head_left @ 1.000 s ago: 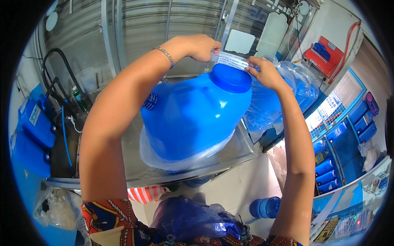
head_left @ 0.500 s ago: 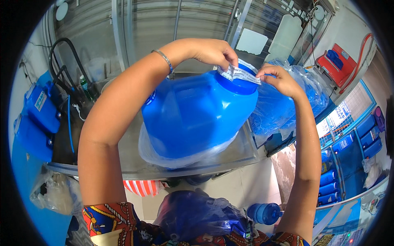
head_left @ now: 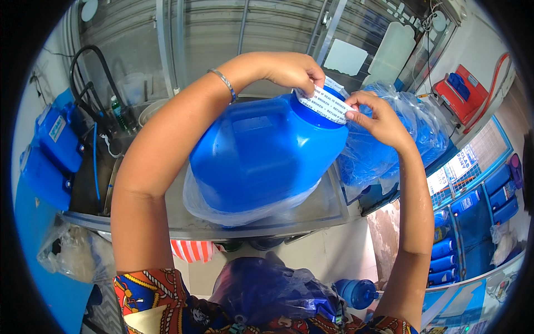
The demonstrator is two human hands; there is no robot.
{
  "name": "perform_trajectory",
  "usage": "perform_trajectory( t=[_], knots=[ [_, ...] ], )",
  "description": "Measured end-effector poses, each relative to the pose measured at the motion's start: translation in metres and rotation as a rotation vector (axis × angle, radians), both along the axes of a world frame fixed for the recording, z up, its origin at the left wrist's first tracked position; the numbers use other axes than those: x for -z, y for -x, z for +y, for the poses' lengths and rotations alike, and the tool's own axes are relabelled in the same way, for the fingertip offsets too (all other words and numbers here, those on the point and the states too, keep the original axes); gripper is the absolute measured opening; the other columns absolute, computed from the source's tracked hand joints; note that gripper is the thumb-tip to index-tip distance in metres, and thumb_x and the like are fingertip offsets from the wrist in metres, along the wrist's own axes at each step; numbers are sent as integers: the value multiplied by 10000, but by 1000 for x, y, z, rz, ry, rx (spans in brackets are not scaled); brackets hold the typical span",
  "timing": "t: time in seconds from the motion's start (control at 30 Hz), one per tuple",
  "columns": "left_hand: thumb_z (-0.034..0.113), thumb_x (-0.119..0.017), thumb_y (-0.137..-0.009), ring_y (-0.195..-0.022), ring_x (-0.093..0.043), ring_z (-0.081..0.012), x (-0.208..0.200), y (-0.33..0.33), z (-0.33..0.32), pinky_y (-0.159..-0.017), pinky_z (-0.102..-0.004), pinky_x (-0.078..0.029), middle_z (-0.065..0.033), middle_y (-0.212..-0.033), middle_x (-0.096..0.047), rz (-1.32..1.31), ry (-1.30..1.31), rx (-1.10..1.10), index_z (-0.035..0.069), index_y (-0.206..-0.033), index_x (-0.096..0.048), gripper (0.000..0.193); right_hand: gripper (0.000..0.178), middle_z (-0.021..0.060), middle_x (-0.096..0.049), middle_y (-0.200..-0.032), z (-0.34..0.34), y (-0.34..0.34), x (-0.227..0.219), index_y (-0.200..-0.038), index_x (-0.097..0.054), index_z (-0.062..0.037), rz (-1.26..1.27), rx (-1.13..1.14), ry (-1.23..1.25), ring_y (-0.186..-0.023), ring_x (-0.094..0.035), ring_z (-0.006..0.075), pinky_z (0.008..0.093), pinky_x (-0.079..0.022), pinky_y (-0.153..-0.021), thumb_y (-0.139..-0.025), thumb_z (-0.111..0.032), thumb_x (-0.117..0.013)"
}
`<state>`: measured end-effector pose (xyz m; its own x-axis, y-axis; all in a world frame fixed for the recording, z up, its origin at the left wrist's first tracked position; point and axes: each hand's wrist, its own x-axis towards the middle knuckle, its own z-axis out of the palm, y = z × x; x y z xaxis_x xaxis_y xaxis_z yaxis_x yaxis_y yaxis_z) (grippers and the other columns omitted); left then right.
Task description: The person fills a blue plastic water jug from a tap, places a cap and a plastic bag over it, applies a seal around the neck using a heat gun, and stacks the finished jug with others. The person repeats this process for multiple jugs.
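A large blue water container [head_left: 261, 150] stands on the steel counter, its neck at the upper right and clear plastic film [head_left: 222, 214] under its base. Around the neck is a loose white printed seal band [head_left: 325, 104], its near side now lying over the neck's outside. My left hand [head_left: 295, 72], a bracelet at its wrist, reaches over the container and pinches the band's left side. From the right, my right hand [head_left: 378, 117] holds the band's right edge between thumb and fingers.
Plastic-wrapped blue containers [head_left: 395, 133] sit right of the counter. A black hose [head_left: 92, 72] curves over a sink area at left, near a green bottle [head_left: 118, 111] and blue jugs [head_left: 55, 139]. A dark wrapped bundle [head_left: 272, 289] lies below the counter [head_left: 334, 206].
The seal band's near side has come down over the outside of the neck and spread flatter. Both hands keep hold of it. The head view has shifted slightly.
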<state>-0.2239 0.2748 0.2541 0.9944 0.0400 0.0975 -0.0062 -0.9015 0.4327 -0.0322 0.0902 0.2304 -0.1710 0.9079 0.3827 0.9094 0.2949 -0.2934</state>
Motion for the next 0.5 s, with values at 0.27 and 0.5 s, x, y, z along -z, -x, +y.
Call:
perform_trajectory(
  t=[0.27, 0.5],
  knots=[
    [245, -754, -732, -984, -623, -250, 20, 2, 13, -908, -346, -456, -142, -1077, -653, -272, -197, -4, 95, -1235, -607, 545, 567, 150, -534, -1189, 0, 7, 12, -1254, -561, -99, 62, 60, -172, -1138, -508, 272, 364, -397, -988, -749, -218, -790],
    [288, -796, -698, -999, -604, -249, 34, 5, 31, -877, -324, -478, -156, -1101, -622, 28, 396, -69, 22, -1516, -71, 1125, 1126, 211, -427, -1398, 7, 41, 60, -1504, -209, -144, 409, 234, -241, -1272, -458, 327, 416, -392, -1055, -612, -221, -893]
  ],
)
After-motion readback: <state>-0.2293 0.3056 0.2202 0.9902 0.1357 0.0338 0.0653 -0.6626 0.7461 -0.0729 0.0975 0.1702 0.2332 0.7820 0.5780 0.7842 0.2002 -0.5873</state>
